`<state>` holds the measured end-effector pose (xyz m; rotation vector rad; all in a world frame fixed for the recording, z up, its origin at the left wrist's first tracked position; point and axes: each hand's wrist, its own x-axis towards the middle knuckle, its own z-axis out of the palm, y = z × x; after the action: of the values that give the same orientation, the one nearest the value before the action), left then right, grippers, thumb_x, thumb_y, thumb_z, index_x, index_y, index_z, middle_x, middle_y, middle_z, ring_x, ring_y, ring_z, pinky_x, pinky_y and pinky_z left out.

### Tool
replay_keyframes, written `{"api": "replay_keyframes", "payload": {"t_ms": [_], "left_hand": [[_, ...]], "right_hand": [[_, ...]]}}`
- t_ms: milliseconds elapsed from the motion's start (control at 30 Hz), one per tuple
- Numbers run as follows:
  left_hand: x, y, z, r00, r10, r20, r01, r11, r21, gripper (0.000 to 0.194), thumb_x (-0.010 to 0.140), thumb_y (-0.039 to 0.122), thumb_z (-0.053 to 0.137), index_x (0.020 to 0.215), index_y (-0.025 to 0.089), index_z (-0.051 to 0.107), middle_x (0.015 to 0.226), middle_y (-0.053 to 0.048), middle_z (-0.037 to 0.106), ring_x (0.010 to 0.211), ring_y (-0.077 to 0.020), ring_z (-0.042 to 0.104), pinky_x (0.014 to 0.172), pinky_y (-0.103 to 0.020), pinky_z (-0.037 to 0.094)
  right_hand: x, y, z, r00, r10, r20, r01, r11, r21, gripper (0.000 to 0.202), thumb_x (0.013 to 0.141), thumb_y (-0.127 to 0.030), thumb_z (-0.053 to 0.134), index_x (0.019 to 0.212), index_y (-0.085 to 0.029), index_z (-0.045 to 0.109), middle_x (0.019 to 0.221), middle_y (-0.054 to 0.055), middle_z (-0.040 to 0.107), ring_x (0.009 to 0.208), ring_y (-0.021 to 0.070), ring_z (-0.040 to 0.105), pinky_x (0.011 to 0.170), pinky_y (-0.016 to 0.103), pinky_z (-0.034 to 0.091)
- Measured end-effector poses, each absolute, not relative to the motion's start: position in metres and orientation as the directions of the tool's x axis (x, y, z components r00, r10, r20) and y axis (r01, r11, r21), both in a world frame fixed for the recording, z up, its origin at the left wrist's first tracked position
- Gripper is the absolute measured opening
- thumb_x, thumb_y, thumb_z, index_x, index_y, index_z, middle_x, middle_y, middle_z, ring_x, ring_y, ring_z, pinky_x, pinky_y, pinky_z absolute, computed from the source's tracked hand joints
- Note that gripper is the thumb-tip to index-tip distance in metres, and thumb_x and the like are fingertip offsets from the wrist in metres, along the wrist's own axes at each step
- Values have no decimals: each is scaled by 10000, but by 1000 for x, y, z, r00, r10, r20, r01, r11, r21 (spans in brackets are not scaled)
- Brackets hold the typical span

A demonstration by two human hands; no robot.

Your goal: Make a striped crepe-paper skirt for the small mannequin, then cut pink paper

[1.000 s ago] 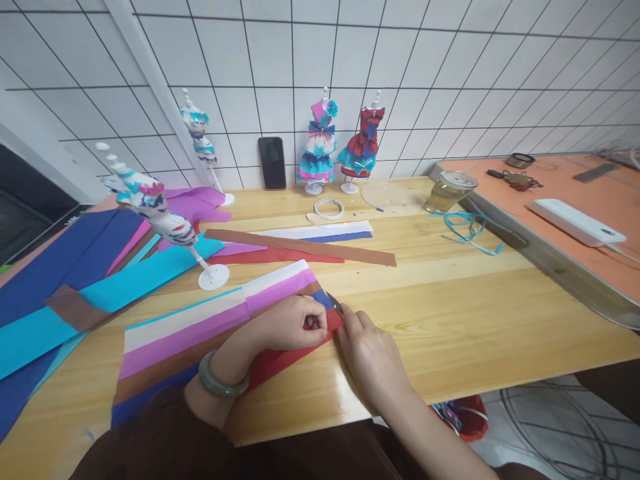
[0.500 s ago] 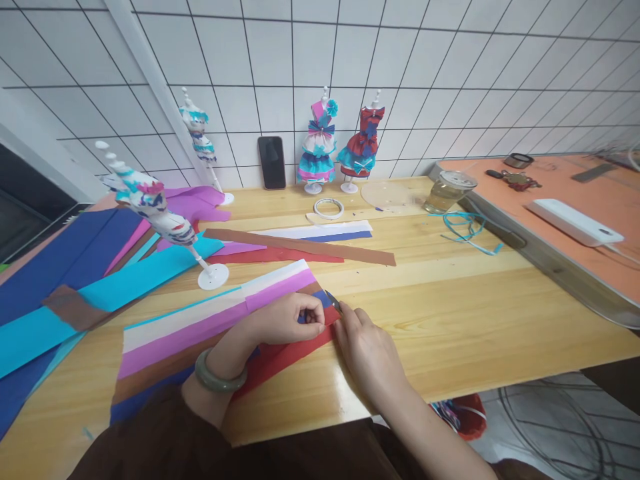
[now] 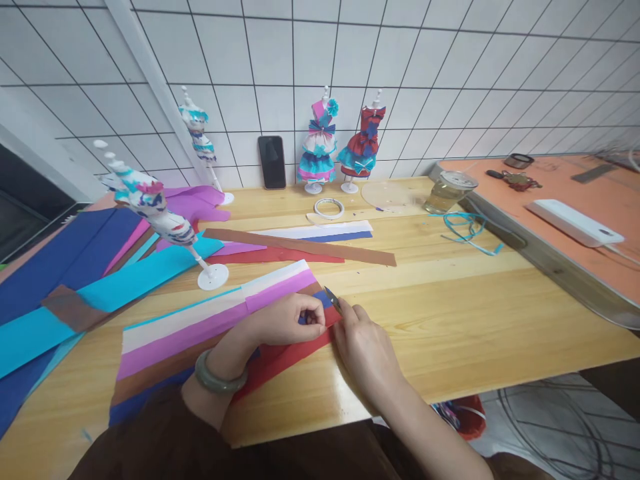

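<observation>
The long red paper strip (image 3: pixel 285 360) is best kept flat on the pale wooden table (image 3: pixel 465 300); the curled left hand's (image 3: pixel 285 320) pinch cannot be told; the small dark pointed blade (image 3: pixel 332 299), gripped in the right hand (image 3: pixel 370 350), should be kept off fingertips

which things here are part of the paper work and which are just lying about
Seemingly in the work:
- dark blade in right hand
- layered strips under left hand
- probably dress forms

Apparently just lying about:
- phone
- cup
- white device
</observation>
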<state>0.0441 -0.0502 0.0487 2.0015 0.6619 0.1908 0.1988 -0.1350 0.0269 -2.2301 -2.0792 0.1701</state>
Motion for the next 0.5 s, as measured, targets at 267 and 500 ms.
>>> {"api": "replay_keyframes", "payload": {"t_ms": [267,500], "left_hand": [[46,-50,48,841,524,-133,381,-400,833,64,720,162,515,712,164,578,716,16,580,672,-102,514,606,-209,393],[45,-50,47,849,513,-123,376,-425,823,70,715,146,510,701,161,577,710,18,576,652,-94,507,593,-202,390]], "right_hand": [[202,-134,23,36,999,-17,994,-38,-106,434,862,-132,393,1291,-86,433,937,103,593,630,180,619,524,279,423],[201,-134,22,31,999,-17,992,-33,-118,454,830,-92,401,1282,-88,443,923,96,589,634,180,617,533,277,430]]}}
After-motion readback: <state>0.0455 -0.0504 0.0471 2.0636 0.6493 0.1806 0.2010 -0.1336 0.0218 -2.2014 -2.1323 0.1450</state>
